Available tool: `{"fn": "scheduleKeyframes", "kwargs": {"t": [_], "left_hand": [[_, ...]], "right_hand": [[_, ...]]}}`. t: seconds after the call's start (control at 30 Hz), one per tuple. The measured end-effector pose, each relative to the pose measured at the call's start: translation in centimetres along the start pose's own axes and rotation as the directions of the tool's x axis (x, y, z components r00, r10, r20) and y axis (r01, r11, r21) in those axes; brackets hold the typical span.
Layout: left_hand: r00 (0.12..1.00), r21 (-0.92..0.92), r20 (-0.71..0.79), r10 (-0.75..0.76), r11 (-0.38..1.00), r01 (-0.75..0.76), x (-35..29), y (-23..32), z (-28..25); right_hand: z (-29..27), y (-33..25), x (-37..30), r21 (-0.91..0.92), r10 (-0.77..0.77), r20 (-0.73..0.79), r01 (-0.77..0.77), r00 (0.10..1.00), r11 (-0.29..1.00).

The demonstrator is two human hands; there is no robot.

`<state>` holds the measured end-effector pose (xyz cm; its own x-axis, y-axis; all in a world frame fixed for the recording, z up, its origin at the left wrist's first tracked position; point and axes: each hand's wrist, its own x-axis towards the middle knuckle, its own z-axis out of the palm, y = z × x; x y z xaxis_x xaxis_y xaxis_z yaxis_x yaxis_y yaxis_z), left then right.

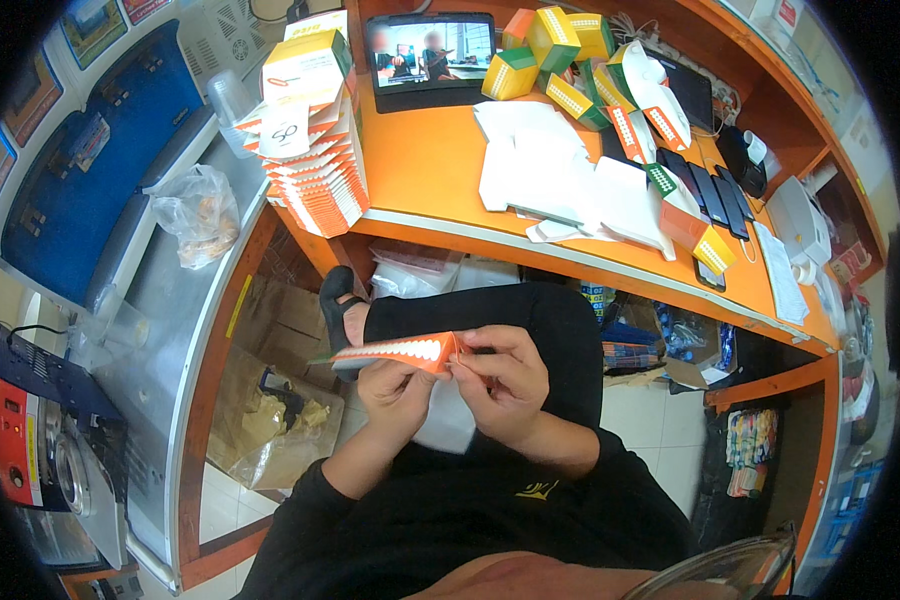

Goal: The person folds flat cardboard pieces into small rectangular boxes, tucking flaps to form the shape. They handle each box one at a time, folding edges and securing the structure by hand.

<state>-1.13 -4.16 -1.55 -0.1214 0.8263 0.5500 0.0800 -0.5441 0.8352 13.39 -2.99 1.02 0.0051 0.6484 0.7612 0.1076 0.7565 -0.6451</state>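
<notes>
Over my lap I hold a small cardboard box (400, 350), orange with a row of white dots along its side. A white flap (446, 418) of it hangs down between my hands. My left hand (392, 394) is closed around its lower side. The fingers of my right hand (506, 382) pinch the orange end at the right. The far left end of the box narrows and looks blurred. Ahead on the orange desk (420, 150) lies a pile of white cardboard pieces (535, 160).
A tall stack of orange-and-white cartons (315, 180) stands at the desk's left edge, beside a tablet (432, 58). Yellow-green boxes (552, 40) are heaped at the back. Several phones (718, 195) lie right. A plastic bag (198, 212) rests on the left counter.
</notes>
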Motion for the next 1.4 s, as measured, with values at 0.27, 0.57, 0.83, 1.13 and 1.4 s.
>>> {"fn": "scheduleKeyframes", "kwargs": {"t": [0.27,0.57,0.83,1.13,1.4], "left_hand": [[0.996,-0.118,-0.091,0.004,0.993,-0.015,0.0,0.0,0.6],[0.988,-0.259,-0.130,-0.087,0.964,0.051,0.0,0.0,0.5],[0.975,-0.046,0.208,-0.075,0.995,0.086,0.9,1.4,0.8],[0.951,0.319,-0.299,0.078,0.947,0.022,2.6,1.8,-1.4],[0.998,0.314,-0.047,0.042,0.949,-0.026,2.5,1.4,-1.5]], "right_hand": [[0.5,-0.4,-0.4,-0.021,-0.121,0.080,0.123,0.989,0.992],[-0.7,0.4,1.1,0.185,0.180,0.195,-0.216,0.964,0.959],[-1.5,1.6,1.0,0.189,0.380,0.313,-0.449,0.870,0.873],[-4.4,3.1,2.1,0.366,0.484,0.060,-0.471,0.873,0.803],[-4.1,2.9,3.0,0.126,0.598,-0.027,-0.591,0.801,0.797]]}}
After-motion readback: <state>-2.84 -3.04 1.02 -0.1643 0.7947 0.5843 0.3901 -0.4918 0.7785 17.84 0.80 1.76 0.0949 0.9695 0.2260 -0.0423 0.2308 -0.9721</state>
